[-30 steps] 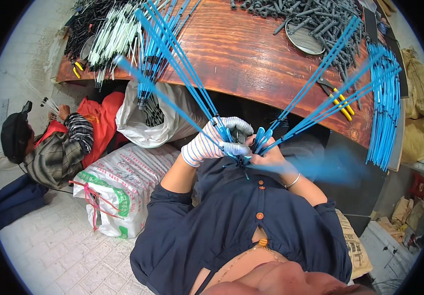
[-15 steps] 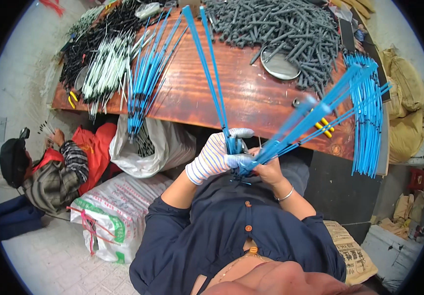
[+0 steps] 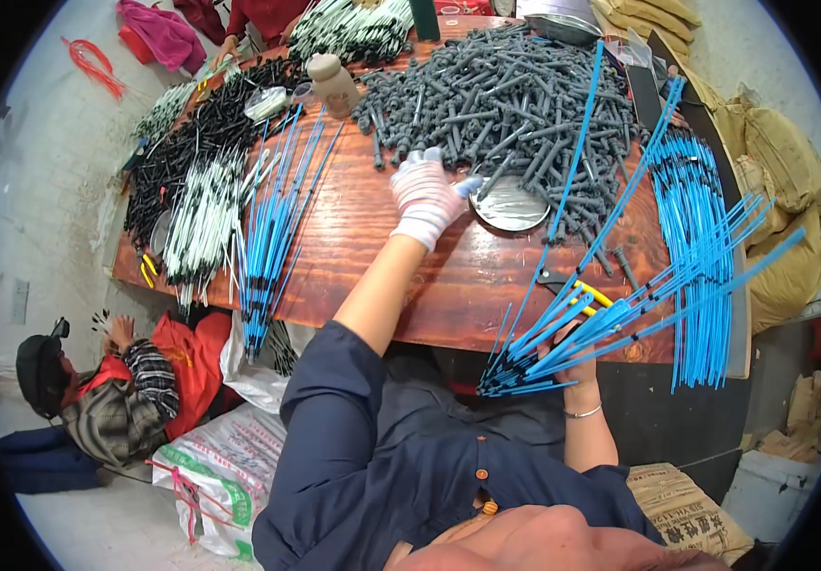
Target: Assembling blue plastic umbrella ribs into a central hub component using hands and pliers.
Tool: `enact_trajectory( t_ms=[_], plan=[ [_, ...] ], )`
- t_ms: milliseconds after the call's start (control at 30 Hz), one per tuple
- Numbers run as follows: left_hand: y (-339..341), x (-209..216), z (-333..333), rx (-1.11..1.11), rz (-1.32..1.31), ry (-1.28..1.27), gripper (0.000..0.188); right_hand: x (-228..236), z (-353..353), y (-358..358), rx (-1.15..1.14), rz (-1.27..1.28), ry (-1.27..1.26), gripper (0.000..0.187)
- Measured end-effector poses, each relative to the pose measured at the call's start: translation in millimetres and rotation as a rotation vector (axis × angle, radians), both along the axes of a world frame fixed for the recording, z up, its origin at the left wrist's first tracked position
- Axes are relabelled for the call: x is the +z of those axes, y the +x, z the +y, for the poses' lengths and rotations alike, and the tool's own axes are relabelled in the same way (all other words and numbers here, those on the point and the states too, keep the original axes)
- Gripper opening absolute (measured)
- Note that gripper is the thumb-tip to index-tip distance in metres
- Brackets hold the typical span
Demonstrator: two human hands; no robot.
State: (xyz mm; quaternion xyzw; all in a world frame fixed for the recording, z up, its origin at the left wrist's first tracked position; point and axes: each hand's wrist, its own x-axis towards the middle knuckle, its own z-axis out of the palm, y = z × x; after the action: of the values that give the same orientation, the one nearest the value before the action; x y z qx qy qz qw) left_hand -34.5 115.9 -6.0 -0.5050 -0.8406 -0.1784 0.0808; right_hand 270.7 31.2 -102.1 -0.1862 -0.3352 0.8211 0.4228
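Observation:
My left hand (image 3: 426, 200), in a striped work glove, is stretched out over the table at the near edge of a heap of grey bolt-like plastic pieces (image 3: 501, 105). Its thumb stands apart from the fingers, and nothing shows in its grip. Beside the thumb lies a shallow round metal dish (image 3: 515, 209). My bare right hand (image 3: 577, 354), with a bangle at the wrist, holds a bundle of thin blue rods (image 3: 548, 360) with black bands. Those rods fan out up and to the right; their bunched ends point left. The rods partly cover its fingers.
Yellow-handled pliers (image 3: 593, 293) lie beyond my right hand. More blue rods lie in a right-hand stack (image 3: 701, 276) and a left-hand bunch (image 3: 267, 257), near white rods (image 3: 203, 224). A beige jar (image 3: 332, 88) stands behind. Another person (image 3: 115, 381) sits low at left.
My left hand has let go of the blue rods and moved up and forward to the grey heap. My right hand has shifted right and slightly down, still with the bundle. The view has tilted up.

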Motion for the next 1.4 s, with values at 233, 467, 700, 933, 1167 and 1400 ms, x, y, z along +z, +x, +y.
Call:
enact_trajectory(
  t_ms=[233,467,700,933,1167,1400],
  plan=[
    [-9,-5,27,-0.193,-0.169,0.396,0.031,-3,-1,2,0.072,-0.003,0.034,0.037],
    [14,53,-101,-0.539,-0.521,0.594,0.034,6,2,-5,0.197,-0.008,0.188,0.024],
    [51,20,-218,-0.699,-1.187,-0.073,0.040,30,-38,-50,0.577,0.015,0.264,0.023],
    [81,9,-263,-0.400,-1.796,0.030,0.045,36,-66,-45,0.602,-0.180,0.405,0.029],
    [89,11,-279,-0.553,-1.819,0.013,0.038,46,-89,-40,0.463,-0.197,0.436,0.030],
    [86,18,-283,-0.610,-1.949,0.007,0.043,28,-86,-33,0.462,-0.289,0.580,0.036]
  ],
)
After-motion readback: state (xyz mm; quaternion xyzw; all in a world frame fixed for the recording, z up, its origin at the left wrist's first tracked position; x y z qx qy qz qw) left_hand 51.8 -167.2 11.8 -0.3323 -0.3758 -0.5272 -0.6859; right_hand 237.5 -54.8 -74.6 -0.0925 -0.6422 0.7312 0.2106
